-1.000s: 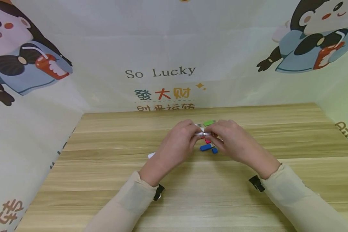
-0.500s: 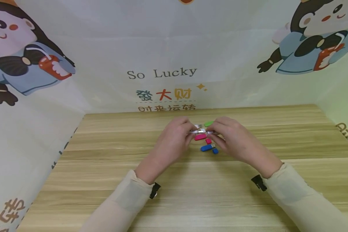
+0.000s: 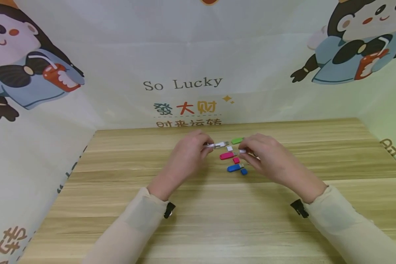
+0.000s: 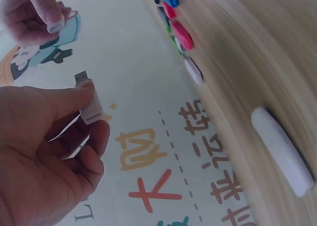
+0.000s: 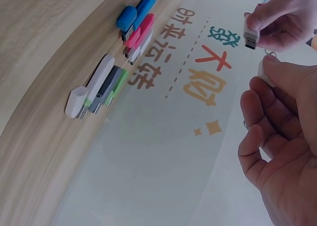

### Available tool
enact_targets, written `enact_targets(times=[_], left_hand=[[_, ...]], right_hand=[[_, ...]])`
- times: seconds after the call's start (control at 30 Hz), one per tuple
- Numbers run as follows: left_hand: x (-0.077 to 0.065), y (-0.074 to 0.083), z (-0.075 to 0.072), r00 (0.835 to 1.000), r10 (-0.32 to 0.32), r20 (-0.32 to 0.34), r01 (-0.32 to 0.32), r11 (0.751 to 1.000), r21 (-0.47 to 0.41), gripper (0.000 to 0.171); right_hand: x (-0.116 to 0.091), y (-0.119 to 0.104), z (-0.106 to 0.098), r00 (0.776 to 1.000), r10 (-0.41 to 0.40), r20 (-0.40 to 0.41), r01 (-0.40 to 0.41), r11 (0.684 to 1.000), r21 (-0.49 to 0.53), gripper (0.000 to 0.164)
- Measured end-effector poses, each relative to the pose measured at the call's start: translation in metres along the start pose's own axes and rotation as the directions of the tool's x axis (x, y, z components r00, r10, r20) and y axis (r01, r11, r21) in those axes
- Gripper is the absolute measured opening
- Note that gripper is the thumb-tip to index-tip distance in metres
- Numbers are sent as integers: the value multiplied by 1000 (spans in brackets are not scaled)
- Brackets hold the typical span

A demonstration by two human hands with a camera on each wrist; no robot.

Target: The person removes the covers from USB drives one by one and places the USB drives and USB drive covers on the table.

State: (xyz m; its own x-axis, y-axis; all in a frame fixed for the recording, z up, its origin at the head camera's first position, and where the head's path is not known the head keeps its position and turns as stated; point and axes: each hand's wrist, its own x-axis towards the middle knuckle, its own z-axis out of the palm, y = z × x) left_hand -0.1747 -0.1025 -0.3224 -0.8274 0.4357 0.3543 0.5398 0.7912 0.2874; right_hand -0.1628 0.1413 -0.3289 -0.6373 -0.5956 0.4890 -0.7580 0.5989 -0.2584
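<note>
Between thumb and fingers, my left hand (image 3: pixel 186 161) pinches a white USB stick (image 4: pixel 91 107), its metal plug (image 4: pixel 80 77) bare and pointing away from the hand. My right hand (image 3: pixel 270 159) pinches a small white cap (image 5: pixel 265 73) a short way to the right. Stick and cap are apart. On the table below lie a pink USB stick (image 3: pixel 227 156) with its pink cap (image 3: pixel 236 160), and a blue USB stick (image 3: pixel 234 168) beside its blue cap (image 3: pixel 244 171). Farther back are another white USB stick (image 3: pixel 222 144), a loose white cap (image 3: pixel 230 148) and a green USB stick (image 3: pixel 237 140).
A white capped-looking stick (image 4: pixel 282 151) lies apart on the wooden table (image 3: pixel 198 227); in the head view my left arm seems to hide it. A dark grey stick (image 5: pixel 106 87) shows in the right wrist view. A printed cloth (image 3: pixel 118 73) rises behind the table.
The white USB stick and its cap, together one second ago, have come apart. My left hand has moved left with the stick, my right hand slightly right with the cap.
</note>
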Motion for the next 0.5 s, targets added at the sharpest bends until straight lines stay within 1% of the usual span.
enact_targets(times=[0.1,0.2,0.33,0.5], left_hand=[[3,-7,1,1000,0,-5,0,1000,17,8],[6,-13,1,1000,-16,9,16,1000,20,9],[10,-19,3,997,-55,52,55,998,7,10],[16,-30,8,991,-87,104,86,996,6,9]], right_hand=[[-3,1,-1,1000,14,10,-14,1000,1,12],[-5,3,-2,1000,8,8,-8,1000,-9,10],[-9,5,-2,1000,-24,-11,24,1000,-18,11],[-14,7,-3,997,-62,-38,61,998,-19,11]])
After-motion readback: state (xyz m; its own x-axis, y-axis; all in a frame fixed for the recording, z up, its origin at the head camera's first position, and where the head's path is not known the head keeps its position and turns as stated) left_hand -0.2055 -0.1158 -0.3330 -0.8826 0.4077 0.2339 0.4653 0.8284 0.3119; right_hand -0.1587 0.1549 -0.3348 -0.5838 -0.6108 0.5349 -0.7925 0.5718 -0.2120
